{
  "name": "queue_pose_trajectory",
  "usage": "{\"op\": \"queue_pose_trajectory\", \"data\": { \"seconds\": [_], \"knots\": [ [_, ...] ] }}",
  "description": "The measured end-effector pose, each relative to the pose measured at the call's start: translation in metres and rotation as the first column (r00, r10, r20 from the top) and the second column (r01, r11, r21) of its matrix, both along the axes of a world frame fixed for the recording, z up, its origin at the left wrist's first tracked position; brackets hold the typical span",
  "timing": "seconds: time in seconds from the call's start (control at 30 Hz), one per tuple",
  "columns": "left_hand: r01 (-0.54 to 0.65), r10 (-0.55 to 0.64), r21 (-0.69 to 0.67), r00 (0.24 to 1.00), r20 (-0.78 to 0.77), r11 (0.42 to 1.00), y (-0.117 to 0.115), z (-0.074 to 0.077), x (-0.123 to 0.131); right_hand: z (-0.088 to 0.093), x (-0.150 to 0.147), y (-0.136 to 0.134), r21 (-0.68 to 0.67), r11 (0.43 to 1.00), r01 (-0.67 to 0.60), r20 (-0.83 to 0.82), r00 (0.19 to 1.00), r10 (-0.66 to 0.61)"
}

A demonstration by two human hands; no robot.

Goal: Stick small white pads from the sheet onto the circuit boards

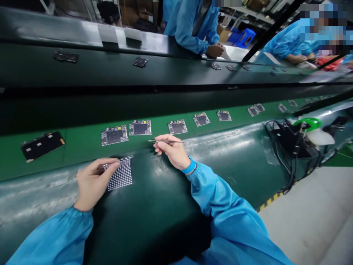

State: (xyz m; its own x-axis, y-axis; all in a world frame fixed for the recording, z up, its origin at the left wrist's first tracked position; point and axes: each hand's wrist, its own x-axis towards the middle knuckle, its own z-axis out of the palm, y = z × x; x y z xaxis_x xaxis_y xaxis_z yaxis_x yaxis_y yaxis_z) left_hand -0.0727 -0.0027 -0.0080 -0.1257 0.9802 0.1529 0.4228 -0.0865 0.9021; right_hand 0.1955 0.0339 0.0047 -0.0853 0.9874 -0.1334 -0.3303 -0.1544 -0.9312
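My left hand [95, 180] is closed, thumb and fingers pinching the upper edge of a sheet covered in rows of small pale dots [122, 176]. A thin shiny strip [126, 158] runs along that edge; whether it is a separate tool I cannot tell. In my right hand [172, 149] a pair of slim metal tweezers [153, 141] is gripped, tips pointing left. Beyond the hands, circuit boards lie on the green conveyor belt: one board [177, 127] just past my right hand, another [113, 135] beyond the sheet, and a third [140, 127] between them.
A dark flat panel [43, 146] lies at the left of the belt. More boards [201, 119] continue to the right. Cables and a black box [296, 141] stand on the bench at right. Across the line, co-workers in blue sleeves [190, 33] sit behind a raised ledge.
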Motion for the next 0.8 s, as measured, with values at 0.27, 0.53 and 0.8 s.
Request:
{"op": "queue_pose_trajectory", "data": {
  "seconds": [0.27, 0.53, 0.8],
  "knots": [
    [0.062, -0.062, 0.004, 0.994, 0.085, 0.998, 0.018, -0.002, 0.038, 0.02, -0.014, 0.012, 0.083, 0.996, -0.039, 0.011, 0.999, 0.038],
    [0.113, -0.11, -0.023, 0.987, 0.118, 0.993, 0.017, -0.006, 0.038, 0.028, -0.026, 0.019, 0.194, 0.958, -0.213, 0.355, 0.925, 0.134],
    [0.116, -0.123, 0.065, 0.986, 0.116, 0.991, 0.018, -0.007, 0.04, 0.03, -0.042, 0.018, 0.231, 0.922, -0.31, 0.385, 0.9, 0.206]
  ]
}}
